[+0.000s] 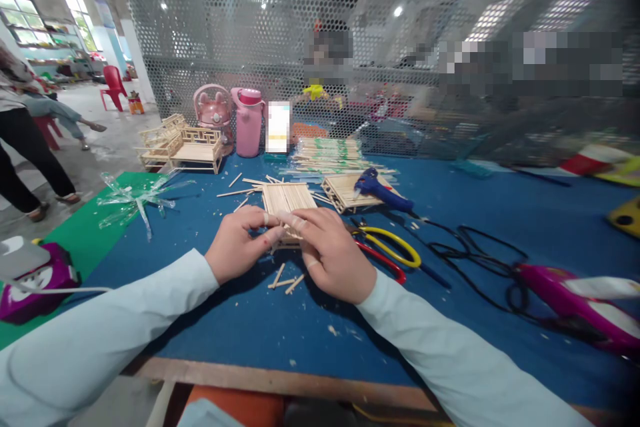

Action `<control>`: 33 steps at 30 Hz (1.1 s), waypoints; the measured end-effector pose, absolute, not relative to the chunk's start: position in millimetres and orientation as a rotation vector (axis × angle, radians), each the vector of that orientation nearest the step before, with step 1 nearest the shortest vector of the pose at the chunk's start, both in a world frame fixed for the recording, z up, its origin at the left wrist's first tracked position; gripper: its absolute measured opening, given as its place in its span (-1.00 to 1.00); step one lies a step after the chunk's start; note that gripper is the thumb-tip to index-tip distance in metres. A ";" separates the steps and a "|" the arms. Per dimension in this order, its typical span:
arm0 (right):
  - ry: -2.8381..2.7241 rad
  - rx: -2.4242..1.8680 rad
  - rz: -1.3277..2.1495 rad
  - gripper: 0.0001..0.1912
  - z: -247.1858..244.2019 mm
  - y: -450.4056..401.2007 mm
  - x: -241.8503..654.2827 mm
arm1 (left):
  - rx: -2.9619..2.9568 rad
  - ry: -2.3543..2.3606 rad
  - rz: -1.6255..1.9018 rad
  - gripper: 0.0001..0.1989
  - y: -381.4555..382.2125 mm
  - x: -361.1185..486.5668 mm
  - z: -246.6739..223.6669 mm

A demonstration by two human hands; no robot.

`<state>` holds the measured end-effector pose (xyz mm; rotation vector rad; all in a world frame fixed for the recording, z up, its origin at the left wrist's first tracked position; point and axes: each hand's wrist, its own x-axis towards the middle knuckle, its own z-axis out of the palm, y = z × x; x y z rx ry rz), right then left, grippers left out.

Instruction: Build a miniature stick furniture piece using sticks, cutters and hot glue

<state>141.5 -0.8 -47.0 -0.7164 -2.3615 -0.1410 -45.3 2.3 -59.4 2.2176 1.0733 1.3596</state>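
A small slatted platform of pale wooden sticks (289,197) stands on the blue tabletop between my hands. My left hand (245,240) closes on its near left side, thumb and index finger pinched together. From the right, my right hand (335,250) bends its fingers over the near edge, and tape shows on several fingertips. My fingers hide part of the near side. Short cut sticks (287,282) lie just in front. Right of my right hand are pliers with one yellow and one red handle (395,243). A blue glue gun (383,190) rests on a second stick platform (340,191).
Behind are a stick-built model bench (195,150), a pink bottle (249,123), a lit phone (279,127) and bundled sticks (327,155). Plastic wrappers (140,200) lie left. A black cable (470,247) runs to a purple power strip (585,303). Perforated metal (225,27) closes the back.
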 end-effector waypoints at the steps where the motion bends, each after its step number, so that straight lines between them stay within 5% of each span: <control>1: -2.358 -0.717 -0.138 -0.29 -47.5 -0.7 141.3 | 2.213 1.072 1.362 -0.87 2.5 -45.3 -59.5; 17: -2.219 -0.799 -0.081 -0.16 -45.2 -3.0 143.8 | 1.730 1.131 1.447 -0.67 4.7 -48.8 -62.3; 24: -2.165 -0.857 -0.085 -0.19 -45.1 -2.2 146.4 | 1.458 1.229 1.436 -0.73 16.6 -49.8 -65.3; 33: -2.187 -0.807 -0.127 -0.26 -43.2 -0.5 148.1 | 2.155 1.128 1.617 -0.72 3.8 -51.2 -62.6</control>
